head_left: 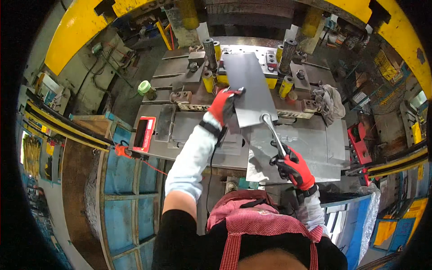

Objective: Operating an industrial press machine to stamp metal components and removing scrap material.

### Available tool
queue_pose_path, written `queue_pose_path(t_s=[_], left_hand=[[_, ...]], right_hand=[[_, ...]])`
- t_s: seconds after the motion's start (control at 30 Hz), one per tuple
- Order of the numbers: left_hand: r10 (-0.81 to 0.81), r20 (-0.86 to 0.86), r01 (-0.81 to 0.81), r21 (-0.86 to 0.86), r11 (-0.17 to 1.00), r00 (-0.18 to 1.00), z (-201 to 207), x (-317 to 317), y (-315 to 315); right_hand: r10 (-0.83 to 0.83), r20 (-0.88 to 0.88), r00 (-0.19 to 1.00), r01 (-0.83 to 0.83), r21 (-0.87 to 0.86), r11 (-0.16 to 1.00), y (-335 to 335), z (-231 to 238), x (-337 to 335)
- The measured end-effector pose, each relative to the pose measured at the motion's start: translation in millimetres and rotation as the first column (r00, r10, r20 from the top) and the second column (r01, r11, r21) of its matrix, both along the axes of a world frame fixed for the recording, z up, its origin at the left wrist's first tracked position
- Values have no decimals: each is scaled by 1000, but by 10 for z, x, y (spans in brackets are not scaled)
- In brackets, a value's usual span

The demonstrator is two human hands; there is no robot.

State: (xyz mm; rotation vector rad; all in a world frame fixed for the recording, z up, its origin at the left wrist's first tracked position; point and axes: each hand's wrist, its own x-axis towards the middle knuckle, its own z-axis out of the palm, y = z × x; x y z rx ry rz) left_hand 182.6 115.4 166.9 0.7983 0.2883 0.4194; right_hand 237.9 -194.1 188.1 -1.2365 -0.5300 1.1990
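A flat grey metal sheet point(252, 87) slants up and away from me, its far end over the press die point(240, 48). My left hand point(224, 105), in a red and black glove, is closed on the sheet's left edge. My right hand point(294, 166), gloved alike, grips the handle of a shiny metal rod tool point(275, 135). The tool's round end sits against the sheet's near right corner; whether it sticks there by suction or magnet I cannot tell. Below it, more flat metal sheets point(310, 150) lie on the near table.
Coil-wrapped guide posts point(288, 56) and yellow cylinders point(285, 86) flank the die. A grey rag point(329, 102) lies at the right, a red-framed panel point(144, 133) at the left. Beyond that stands a green-lidded bottle point(145, 87). A blue rack point(120, 216) is at lower left.
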Motion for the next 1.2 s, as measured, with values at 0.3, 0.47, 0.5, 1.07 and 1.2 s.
queue_pose_path(t_s=[0.3, 0.47, 0.5, 1.07, 1.2], left_hand=[[143, -30, -114, 452, 885, 989, -776, 344, 933], [-88, 146, 108, -135, 985, 985, -355, -51, -160], [-166, 158, 186, -121, 975, 973, -358, -120, -252], [306, 35, -285, -277, 918, 951, -341, 301, -485], [330, 27, -307, -306, 901, 944, -381, 363, -453]], right_hand=[[66, 4, 998, -66, 70, 995, 576, -44, 118], [19, 32, 999, -21, 40, 999, 558, 64, 215], [40, 65, 997, -43, 45, 998, 567, 49, 210], [-262, 3, 965, 262, -28, 965, -503, -795, 485], [-500, 88, 862, 498, 43, 866, -938, -1781, 750]])
